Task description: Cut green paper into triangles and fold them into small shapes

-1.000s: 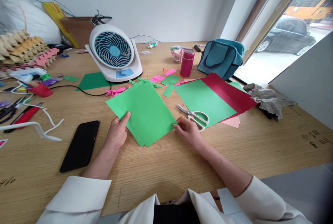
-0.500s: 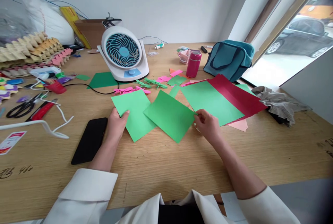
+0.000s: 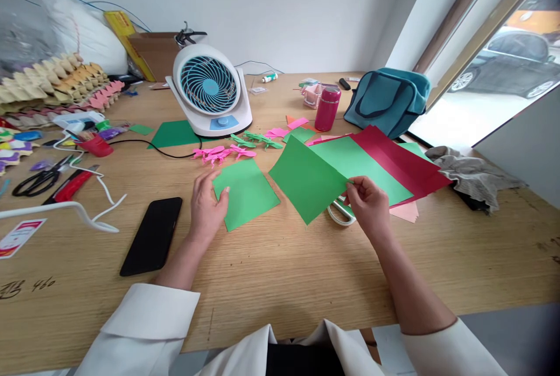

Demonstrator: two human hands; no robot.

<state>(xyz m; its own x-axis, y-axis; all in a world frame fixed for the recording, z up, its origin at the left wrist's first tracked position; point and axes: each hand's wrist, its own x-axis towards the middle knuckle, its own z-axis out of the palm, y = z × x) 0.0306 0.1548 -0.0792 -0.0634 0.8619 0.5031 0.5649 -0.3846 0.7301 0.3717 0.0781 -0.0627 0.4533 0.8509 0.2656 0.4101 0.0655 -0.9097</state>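
I have my right hand (image 3: 367, 201) to the right of the fan (image 3: 210, 85) and well nearer, its fingertips pinching one corner of a lifted green sheet (image 3: 306, 181); the scissors (image 3: 343, 222) lie partly hidden below it, in neither hand. Straight in front of the fan, my left hand (image 3: 206, 204) has its fingers loosely spread at the edge of a flat green sheet (image 3: 249, 195). I judge these two parted but not yet cut into shapes. Right of the fan, a large green sheet (image 3: 371, 172) overlaps red sheets (image 3: 394, 157), seemingly uncut too. Close before the fan, pink cutouts (image 3: 216, 153) and green cutouts (image 3: 265, 140) look done.
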